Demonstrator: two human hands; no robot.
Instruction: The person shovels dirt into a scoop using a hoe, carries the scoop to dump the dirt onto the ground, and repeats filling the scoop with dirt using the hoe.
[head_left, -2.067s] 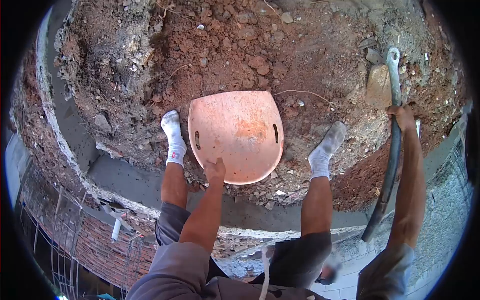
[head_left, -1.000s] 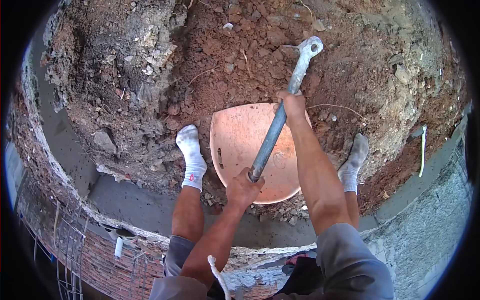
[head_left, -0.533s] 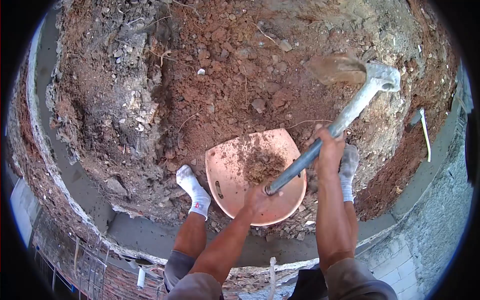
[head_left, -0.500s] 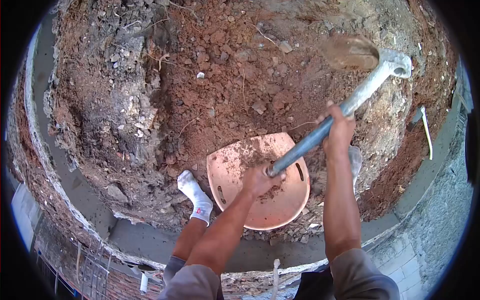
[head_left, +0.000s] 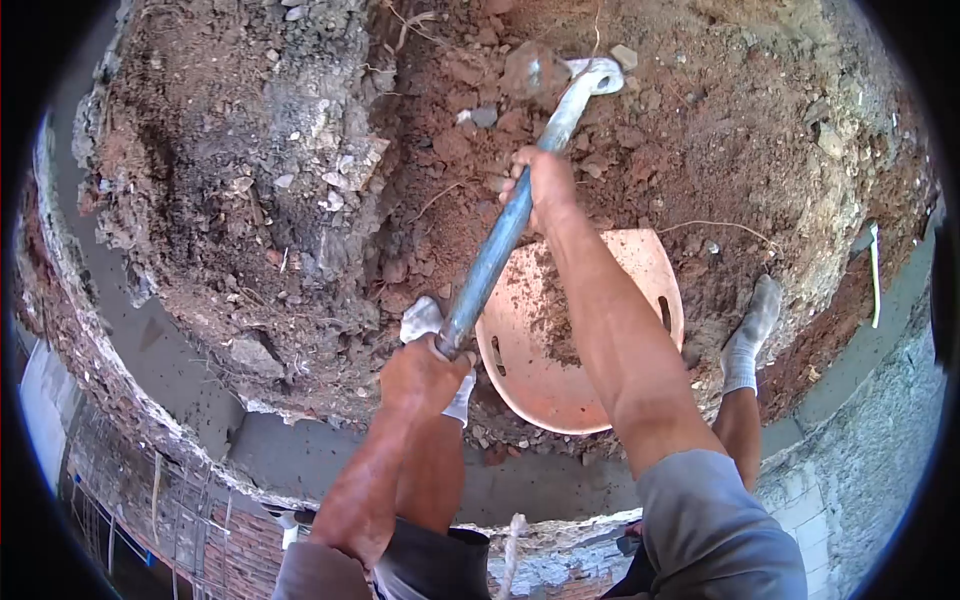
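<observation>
Both my hands are closed round the pipe-like blue handle of a hoe [head_left: 492, 255]. My left hand [head_left: 428, 375] grips the butt end, low over my left foot. Farther up the shaft, near the pale metal socket, is my right hand [head_left: 545, 188]. The hoe's blade [head_left: 535, 75] is soil-coloured and blurred against the reddish earth [head_left: 470, 150], so whether it bites in cannot be told. A pinkish-orange plastic scoop pan [head_left: 530, 395] with slot handles lies between my feet, some loose soil in it. My right forearm hides part of the pan.
My socked left foot [head_left: 422, 318] and right foot [head_left: 752, 330] stand either side of the pan. A rocky bank [head_left: 300, 200] rises at left. Grey concrete edging [head_left: 320, 465] curves around the dug ground. Roots and stones lie scattered. A white stick [head_left: 876, 275] is at right.
The hoe has swung from the upper right toward the upper middle, its head now over the earth ahead of the pan. Both hands moved left with it, and the view shifted.
</observation>
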